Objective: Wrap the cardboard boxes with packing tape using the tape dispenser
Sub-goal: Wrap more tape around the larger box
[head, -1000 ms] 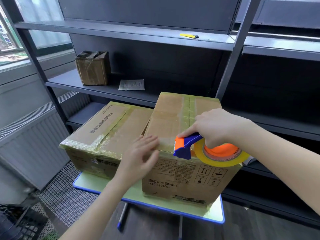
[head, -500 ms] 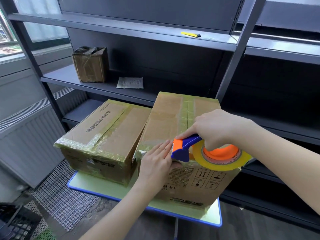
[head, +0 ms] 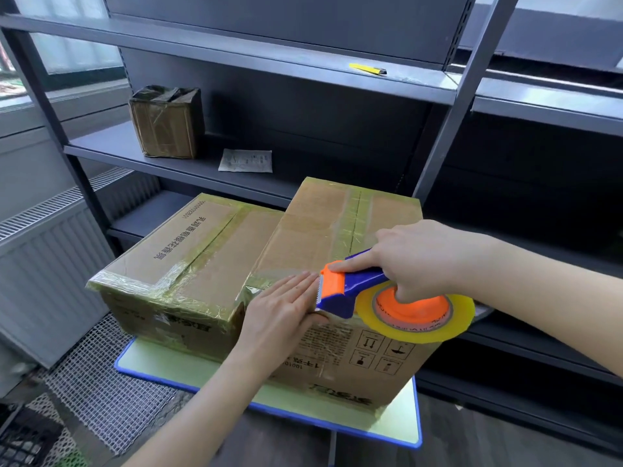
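Right hand (head: 421,257) curls its fingers (head: 357,261) round tape dispenser (head: 350,288), blade at near top edge of right box (head: 323,237) on bench (head: 158,362) — left hand (head: 286,308) flat, fingers straight, pressing tape (head: 269,279) down, likely anchoring it for cutting.

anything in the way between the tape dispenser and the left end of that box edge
Yes: the left hand lies flat on the front top edge of the right box, just left of the blade of the tape dispenser.
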Available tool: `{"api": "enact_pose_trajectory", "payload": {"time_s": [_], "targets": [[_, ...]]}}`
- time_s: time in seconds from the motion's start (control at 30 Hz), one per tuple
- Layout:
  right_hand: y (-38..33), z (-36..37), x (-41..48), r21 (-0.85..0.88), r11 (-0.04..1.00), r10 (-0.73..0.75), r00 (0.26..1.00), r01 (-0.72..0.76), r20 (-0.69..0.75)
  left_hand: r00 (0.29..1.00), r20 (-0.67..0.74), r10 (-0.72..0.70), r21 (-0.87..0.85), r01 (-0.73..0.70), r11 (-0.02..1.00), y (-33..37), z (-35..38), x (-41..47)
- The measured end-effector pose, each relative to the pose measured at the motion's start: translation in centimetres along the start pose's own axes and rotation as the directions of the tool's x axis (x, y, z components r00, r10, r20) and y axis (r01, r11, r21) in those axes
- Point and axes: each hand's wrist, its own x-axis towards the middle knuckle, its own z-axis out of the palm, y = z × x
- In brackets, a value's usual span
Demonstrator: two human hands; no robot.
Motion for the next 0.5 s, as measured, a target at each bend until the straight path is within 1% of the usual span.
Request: {"api": "enact_pose_trajectory", "payload": {"time_s": [0.1, 0.23, 0.3, 0.37, 0.5], "targets": [[0.9, 0.3, -0.8, 0.01, 1.0, 0.017, 0.999, -0.017, 0.034, 0.999, 0.007, -0.037, 0.003, 0.037, 0.999, -0.1, -0.2, -0.3], [3.5, 1.6, -3.5, 0.049, 0.993, 0.097, 0.989, -0.103, 0.115, 0.998, 0.02, -0.068, 0.019, 0.067, 0.998, 0.0, -0.7, -0.3], [4.0, 2.5, -4.8, 0.058, 0.989, 0.13, 0.983, -0.138, 0.132, 0.996, 0.044, -0.071, 0.029, 0.07, 0.997, 0.3, -0.8, -0.2], [3.9, 3.3, -5.5, 0.056, 0.989, 0.134, 0.986, -0.14, 0.101, 0.995, 0.073, -0.073, 0.051, 0.07, 0.996, 0.7, -0.8, -0.1], [4.0, 4.1, -5.5, 0.071, 0.991, 0.112, 0.993, -0.11, -0.03, 0.988, 0.121, -0.097, 0.125, 0.082, 0.989, 1.1, -1.0, -0.3]]}}
